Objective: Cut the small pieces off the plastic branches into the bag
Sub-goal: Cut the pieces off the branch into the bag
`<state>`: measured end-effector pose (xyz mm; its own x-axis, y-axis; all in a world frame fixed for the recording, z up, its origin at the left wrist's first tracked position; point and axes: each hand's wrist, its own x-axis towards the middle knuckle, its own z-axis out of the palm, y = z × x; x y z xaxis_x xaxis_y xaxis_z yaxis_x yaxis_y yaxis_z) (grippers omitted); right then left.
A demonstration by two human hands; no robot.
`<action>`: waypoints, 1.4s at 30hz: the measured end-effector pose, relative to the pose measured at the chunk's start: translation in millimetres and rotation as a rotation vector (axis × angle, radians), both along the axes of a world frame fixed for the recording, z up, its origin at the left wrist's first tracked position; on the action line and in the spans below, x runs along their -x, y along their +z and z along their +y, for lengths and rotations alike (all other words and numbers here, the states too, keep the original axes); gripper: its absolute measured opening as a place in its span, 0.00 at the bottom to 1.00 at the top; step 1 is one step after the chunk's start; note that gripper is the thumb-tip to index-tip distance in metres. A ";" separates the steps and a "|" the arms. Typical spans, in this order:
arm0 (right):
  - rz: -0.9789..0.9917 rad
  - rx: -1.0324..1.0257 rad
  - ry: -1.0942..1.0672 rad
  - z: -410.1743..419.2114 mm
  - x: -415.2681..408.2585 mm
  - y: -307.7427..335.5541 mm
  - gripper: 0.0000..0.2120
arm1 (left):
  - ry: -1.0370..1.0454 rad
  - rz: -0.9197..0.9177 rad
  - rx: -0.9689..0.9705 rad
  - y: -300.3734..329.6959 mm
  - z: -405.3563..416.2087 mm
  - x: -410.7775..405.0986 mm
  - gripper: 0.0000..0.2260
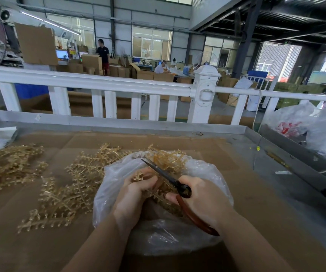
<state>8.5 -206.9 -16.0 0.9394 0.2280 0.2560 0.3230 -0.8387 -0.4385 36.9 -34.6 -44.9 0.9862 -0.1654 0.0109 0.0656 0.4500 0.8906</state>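
the clear bag (207,173) lies open on the cardboard-lined table (236,193), spread under and around both hands, so anything snipped near the fingers should drop inside. loose plastic branches (64,185) lie outside it, off beyond the left knuckles, with more past the fingertips at the bag's far lip. the left hand (132,195) has its fingers curled round one branch (138,176), a sprig sticking up just above the knuckles. the right hand (203,199) grips the scissors (170,178) by the reddish handles, blades pointing away past the left fingertips and seemingly only slightly parted. best to keep the cut low over the bag's middle, feed the stem to the blades and keep the left fingertips behind the cutting line. how wide the blades stand, the cut point itself and the pieces already in the bag are hard to make out behind the hands.
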 end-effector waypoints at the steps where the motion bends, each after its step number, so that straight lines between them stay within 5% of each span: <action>1: -0.007 -0.004 0.000 -0.4 0.1 -2.2 0.10 | 0.022 0.016 0.041 0.1 0.3 -0.3 0.18; 12: -0.031 -0.002 -0.009 0.1 -3.9 -17.0 0.20 | 0.197 0.056 -0.036 -4.5 -6.2 -2.4 0.05; 15: -0.031 0.004 -0.004 1.9 -4.0 -16.4 0.20 | 0.173 0.045 -0.071 -6.7 -6.0 -3.4 0.10; 28: 0.064 -0.106 0.027 2.0 -4.0 -10.1 0.08 | 0.168 0.032 -0.046 -3.5 -6.3 -1.0 0.05; 37: -0.006 -0.069 0.013 2.2 -3.6 -9.5 0.16 | 0.117 0.029 -0.068 -0.5 -4.4 1.8 0.09; 42: -0.005 -0.104 0.002 7.8 -2.1 -11.1 0.12 | 0.098 0.048 -0.005 0.2 -3.8 0.2 0.11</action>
<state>10.6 -199.1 -27.1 0.9375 0.2019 0.2833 0.3273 -0.7878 -0.5217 36.7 -38.4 -44.8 0.9970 -0.0680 -0.0377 0.0645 0.4523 0.8895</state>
